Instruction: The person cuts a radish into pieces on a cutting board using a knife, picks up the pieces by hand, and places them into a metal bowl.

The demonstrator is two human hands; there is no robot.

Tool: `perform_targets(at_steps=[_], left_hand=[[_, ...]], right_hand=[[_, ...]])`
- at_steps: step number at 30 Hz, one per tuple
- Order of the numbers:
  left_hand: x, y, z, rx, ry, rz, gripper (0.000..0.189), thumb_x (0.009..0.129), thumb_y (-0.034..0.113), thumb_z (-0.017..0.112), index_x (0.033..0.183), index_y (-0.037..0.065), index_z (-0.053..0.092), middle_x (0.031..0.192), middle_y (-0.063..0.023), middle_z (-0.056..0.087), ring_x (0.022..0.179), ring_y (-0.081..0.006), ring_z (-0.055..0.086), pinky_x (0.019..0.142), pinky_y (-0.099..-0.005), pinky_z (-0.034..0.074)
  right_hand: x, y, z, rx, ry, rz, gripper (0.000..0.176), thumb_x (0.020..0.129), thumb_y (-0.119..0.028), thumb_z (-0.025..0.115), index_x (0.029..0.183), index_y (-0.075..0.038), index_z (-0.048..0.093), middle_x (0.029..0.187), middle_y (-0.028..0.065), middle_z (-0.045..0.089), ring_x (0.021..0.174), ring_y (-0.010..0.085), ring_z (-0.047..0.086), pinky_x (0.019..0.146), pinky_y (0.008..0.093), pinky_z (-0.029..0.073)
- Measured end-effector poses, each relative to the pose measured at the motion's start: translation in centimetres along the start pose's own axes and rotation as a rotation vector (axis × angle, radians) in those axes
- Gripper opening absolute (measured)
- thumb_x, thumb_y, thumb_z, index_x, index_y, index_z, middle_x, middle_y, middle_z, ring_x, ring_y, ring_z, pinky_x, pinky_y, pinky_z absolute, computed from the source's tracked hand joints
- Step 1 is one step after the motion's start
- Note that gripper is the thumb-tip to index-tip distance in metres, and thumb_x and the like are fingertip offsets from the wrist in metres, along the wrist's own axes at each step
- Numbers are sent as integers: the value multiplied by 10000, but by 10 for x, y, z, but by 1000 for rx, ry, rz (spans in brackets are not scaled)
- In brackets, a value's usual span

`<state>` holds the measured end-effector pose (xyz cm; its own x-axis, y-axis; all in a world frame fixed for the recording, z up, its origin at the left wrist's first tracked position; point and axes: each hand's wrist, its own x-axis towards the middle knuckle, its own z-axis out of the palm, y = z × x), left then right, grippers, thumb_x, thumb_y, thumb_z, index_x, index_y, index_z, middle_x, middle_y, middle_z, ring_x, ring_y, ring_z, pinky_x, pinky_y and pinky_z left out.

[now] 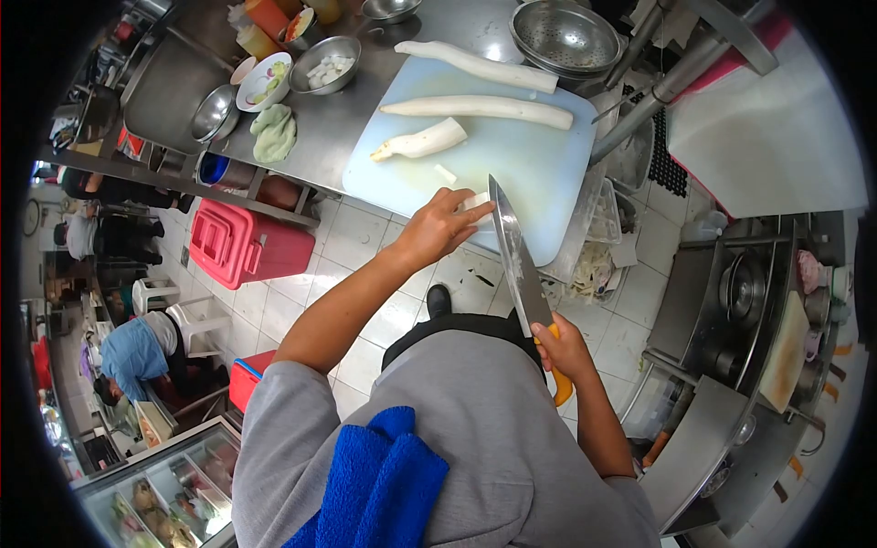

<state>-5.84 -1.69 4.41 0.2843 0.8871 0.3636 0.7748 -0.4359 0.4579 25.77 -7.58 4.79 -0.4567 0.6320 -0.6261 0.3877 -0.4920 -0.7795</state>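
Note:
My right hand (564, 348) grips the yellow handle of a large kitchen knife (517, 251), whose blade points away from me over the near edge of the white cutting board (539, 183). By the blade's tip, my left hand (442, 225) has its fingers on a short piece of peeled white root vegetable (474, 200). A small cut stick (445, 173) lies just beyond these fingers. Farther up the board are a thick shorter root piece (420, 141), a long peeled root (477, 110) and another long root (475, 66).
Left of the board stand a metal bowl of white chunks (331, 66), a white bowl (264, 80) and a green cloth (273, 133). A colander (565, 38) sits behind it. A red lidded bin (247, 245) is on the floor; people work at far left.

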Motion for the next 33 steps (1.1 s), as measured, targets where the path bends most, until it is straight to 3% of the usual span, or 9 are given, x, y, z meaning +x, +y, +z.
perform_targets(at_steps=[13,33], left_hand=[[0,3,0,-8,3,-26,565,770,42,758,1297,217,652,1176,-126,612,970,-297,582,859,-376,544],[-3,5,4,-13,36,-52,571,769,34,754,1305,200,645,1186,-160,606,985,-329,579,869,-395,541]], right_hand=[[2,-9,7,-21,15,-18,271,986,-309,588,963,-40,558,554,19,508,415,112,486,415,280,410],[11,-41,15,-125,84,-43,330,981,-350,569,928,-25,544,565,38,531,408,134,517,423,300,418]])
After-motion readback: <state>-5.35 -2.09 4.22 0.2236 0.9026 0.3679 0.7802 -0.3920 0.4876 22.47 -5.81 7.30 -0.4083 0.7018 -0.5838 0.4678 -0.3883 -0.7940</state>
